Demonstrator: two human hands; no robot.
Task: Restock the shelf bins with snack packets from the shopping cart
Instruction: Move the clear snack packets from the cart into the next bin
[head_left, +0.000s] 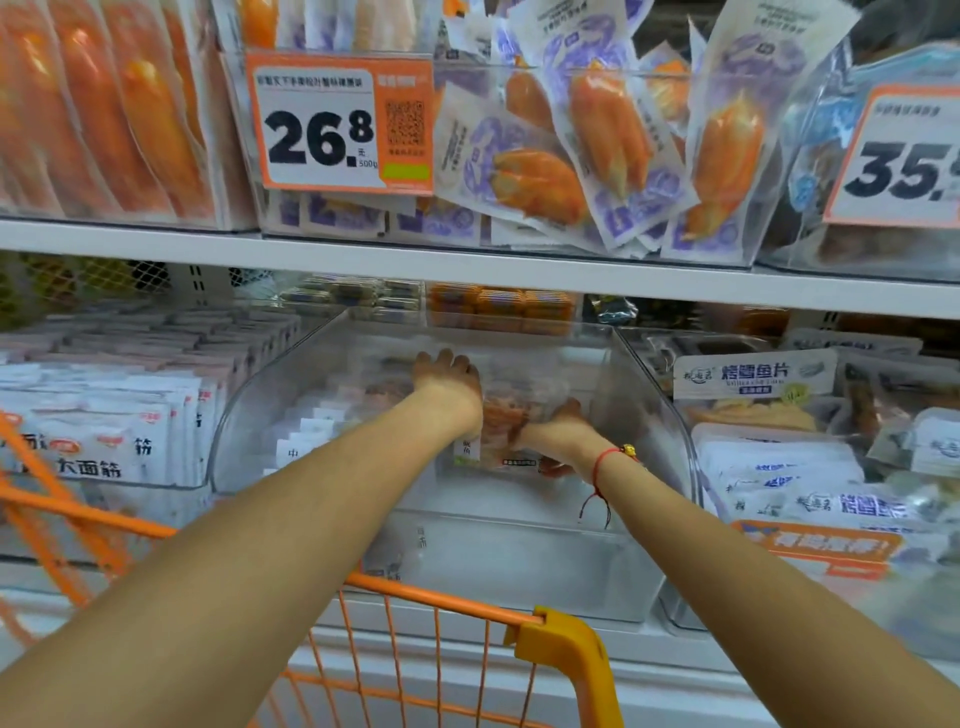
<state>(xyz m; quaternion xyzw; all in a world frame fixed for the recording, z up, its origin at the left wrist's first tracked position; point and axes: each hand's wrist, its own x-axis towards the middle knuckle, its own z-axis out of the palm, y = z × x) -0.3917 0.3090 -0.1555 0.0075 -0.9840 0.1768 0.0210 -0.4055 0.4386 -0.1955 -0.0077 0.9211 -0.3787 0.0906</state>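
Snack packets (506, 421), a clear-wrapped clutch of them with reddish-orange pieces showing through, sit between the two hands, down inside the clear shelf bin (670, 415). The right hand (558, 434) is on the packets' right side, low, fingers curled in around the bundle's edge and gripping it. There's a red string bracelet (605, 457) with a small gold bead on that wrist. The left hand (447, 379) is up and to the left of the bundle, reaching deeper toward the back of the bin, knuckles toward us and fingers bent over; the view is too blurred to tell whether it grips a packet or merely presses on the stack.

Left of the left hand, inside the same bin, a row of white packets (306, 431) stands on edge. Beyond that wall, further left, another bin holds white packs (98, 441) with dark lettering. Off to the right of the right hand, the neighbouring bin carries white-and-blue fish-slice packs (753, 376), and below them an orange promo tag (826, 545).

Both forearms stretch out over the shopping cart (561, 639), its orange wire rim and yellow corner piece right beneath the right arm.

Above the hands, over the white shelf board (363, 257), an orange-bordered price tag (322, 124) reads 26.8, with purple-and-white pouches (540, 171) of orange snacks jumbled to its right.
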